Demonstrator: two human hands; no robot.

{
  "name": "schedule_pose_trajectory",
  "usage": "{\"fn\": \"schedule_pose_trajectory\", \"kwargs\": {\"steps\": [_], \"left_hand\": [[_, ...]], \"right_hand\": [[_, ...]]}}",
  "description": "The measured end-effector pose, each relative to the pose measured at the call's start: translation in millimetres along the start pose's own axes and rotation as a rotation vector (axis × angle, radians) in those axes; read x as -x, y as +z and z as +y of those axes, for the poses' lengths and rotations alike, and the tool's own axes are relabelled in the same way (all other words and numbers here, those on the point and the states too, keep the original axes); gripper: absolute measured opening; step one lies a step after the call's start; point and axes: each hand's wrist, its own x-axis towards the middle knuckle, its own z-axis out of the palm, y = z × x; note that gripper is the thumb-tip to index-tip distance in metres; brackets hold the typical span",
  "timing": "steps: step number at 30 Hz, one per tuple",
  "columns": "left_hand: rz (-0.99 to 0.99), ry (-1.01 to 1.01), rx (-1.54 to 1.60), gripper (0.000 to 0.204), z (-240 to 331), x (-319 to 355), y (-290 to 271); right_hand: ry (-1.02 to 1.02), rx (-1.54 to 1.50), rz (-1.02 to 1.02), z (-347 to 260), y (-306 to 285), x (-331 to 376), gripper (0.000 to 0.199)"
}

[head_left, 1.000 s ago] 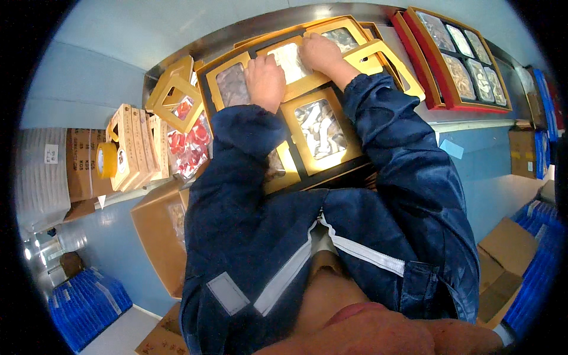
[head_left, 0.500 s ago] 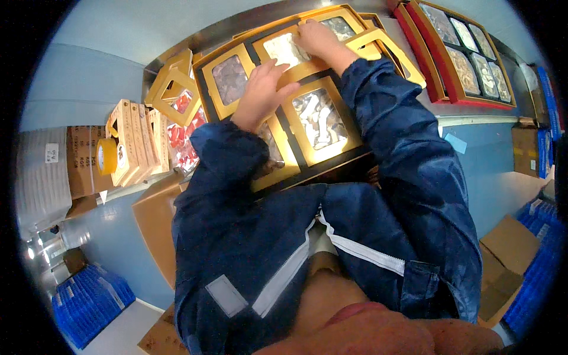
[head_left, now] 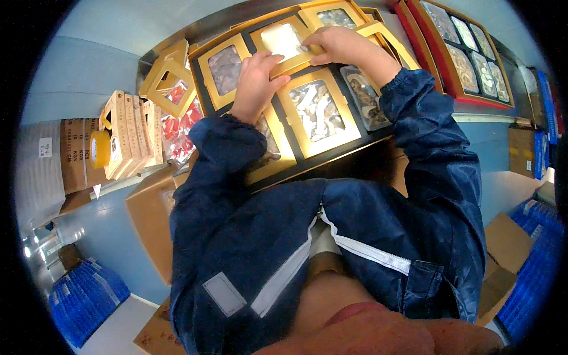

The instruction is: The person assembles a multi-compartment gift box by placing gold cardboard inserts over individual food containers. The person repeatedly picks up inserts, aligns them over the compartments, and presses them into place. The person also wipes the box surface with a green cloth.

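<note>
Both of my hands are at a gold cardboard window frame (head_left: 294,64) around a pale pack in the far middle compartment of a large box (head_left: 307,168). My left hand (head_left: 255,81) touches its left lower corner, fingers stretched and thumb apart. At its right edge, my right hand (head_left: 343,46) pinches the gold border between thumb and curled fingers. Similar gold-framed packs surround it: a greyish one (head_left: 225,70) at left, a dark-and-white one (head_left: 318,112) nearer me, another (head_left: 335,18) at far right. One clear pack of brown dried pieces (head_left: 364,97) at the near right has no frame.
Loose gold frames (head_left: 171,83) lie left over red-and-clear packs (head_left: 179,131); another frame (head_left: 387,40) lies at right. Wooden-looking boxes (head_left: 121,136) and yellow tape (head_left: 100,149) stand at left. A red box (head_left: 452,71) of packs sits at far right. Cartons (head_left: 151,219) stand below.
My right hand and forearm have shifted right and nearer me. The loose gold frame at right now leans differently, and the unframed brown pack beneath my right forearm has come into view.
</note>
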Motion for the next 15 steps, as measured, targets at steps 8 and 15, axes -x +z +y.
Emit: {"fn": "schedule_pose_trajectory", "kwargs": {"steps": [8, 15], "left_hand": [[0.016, 0.131, -0.032, 0.03, -14.3, 3.0, -5.5], [0.126, 0.101, -0.123, 0.014, 1.9, 8.3, 0.3]], "right_hand": [[-0.013, 0.339, 0.141, -29.3, 29.9, 22.1, 0.025], [-0.005, 0.295, 0.306, -48.3, 37.9, 32.2, 0.013]]}}
